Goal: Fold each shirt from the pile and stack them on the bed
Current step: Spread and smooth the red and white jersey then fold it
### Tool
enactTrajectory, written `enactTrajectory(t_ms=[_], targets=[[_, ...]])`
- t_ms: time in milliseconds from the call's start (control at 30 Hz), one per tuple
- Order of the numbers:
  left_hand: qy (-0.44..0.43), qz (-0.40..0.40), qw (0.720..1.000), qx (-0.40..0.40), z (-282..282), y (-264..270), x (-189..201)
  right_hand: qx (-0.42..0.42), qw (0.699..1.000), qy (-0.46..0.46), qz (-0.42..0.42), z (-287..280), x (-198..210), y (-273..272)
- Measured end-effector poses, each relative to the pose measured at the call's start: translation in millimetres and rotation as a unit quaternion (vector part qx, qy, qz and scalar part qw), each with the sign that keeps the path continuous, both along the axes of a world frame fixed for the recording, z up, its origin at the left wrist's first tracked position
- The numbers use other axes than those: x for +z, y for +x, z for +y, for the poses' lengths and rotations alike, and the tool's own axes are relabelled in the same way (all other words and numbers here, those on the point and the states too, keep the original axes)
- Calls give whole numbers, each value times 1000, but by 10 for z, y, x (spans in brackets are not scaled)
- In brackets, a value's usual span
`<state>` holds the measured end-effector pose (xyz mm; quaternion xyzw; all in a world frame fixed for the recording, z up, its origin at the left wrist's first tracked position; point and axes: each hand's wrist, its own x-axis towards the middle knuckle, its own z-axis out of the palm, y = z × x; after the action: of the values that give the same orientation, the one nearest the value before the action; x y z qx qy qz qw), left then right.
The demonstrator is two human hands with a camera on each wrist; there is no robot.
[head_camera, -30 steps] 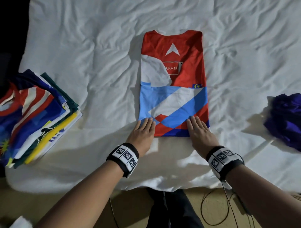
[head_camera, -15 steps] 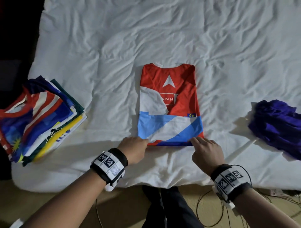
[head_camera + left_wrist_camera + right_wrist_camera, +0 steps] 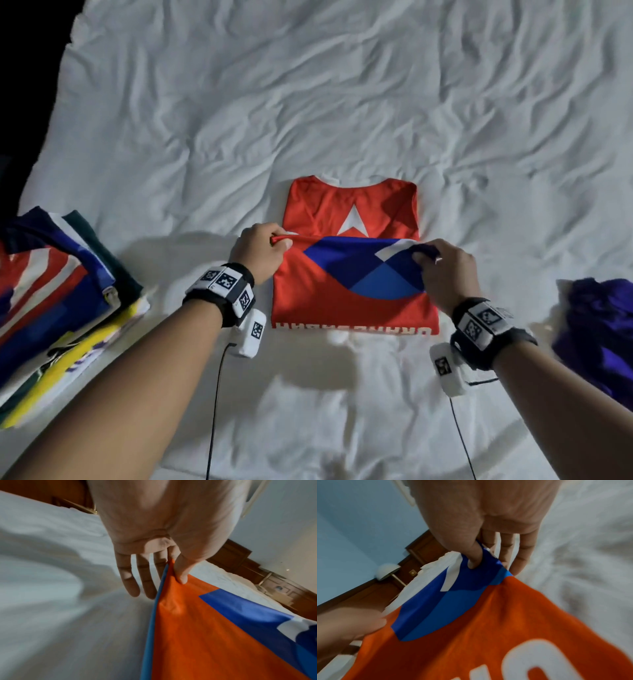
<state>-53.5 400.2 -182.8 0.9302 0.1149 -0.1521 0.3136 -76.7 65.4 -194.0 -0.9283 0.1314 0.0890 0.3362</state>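
Note:
A red, blue and white shirt lies on the white bed, its bottom half lifted and folded up over the collar half. My left hand pinches the hem's left corner between thumb and fingers; in the left wrist view the left hand shows the thumb pressed on orange cloth of the shirt. My right hand pinches the hem's right corner; in the right wrist view the right hand has its thumb on the blue patch of the shirt. White lettering runs along the near fold.
A stack of folded shirts in several colours sits at the bed's left edge. A crumpled purple shirt lies at the right. Cables hang from both wrists over the bed's near edge. Wooden furniture stands beyond the bed.
Both hands took hold of the shirt's bottom hem and carried it up and away from me, so the lower half now lies folded over the upper half. The view tilted nearer.

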Motion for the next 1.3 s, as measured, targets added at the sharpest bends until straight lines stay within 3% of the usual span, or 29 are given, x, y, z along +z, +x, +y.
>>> enactTrajectory(t_ms=[333, 533, 967, 1100, 1200, 1300], targets=[[-39, -74, 990, 114, -36, 567, -509, -56, 998, 25, 22, -44, -313, 780], [-20, -109, 987, 112, -49, 838, -565, -125, 990, 62, 31, -8, -378, 1091], [-11, -116, 986, 119, -79, 1033, -606, -131, 990, 54, 19, 56, -435, 1329], [129, -120, 983, 60, -326, 880, -453, -39, 995, -89, -37, 179, -359, 1150], [175, -132, 971, -98, -790, 511, -433, 119, 977, -156, -84, 586, -296, 767], [208, -105, 945, -231, -916, 188, -746, 268, 941, -202, -48, 834, -559, 410]])
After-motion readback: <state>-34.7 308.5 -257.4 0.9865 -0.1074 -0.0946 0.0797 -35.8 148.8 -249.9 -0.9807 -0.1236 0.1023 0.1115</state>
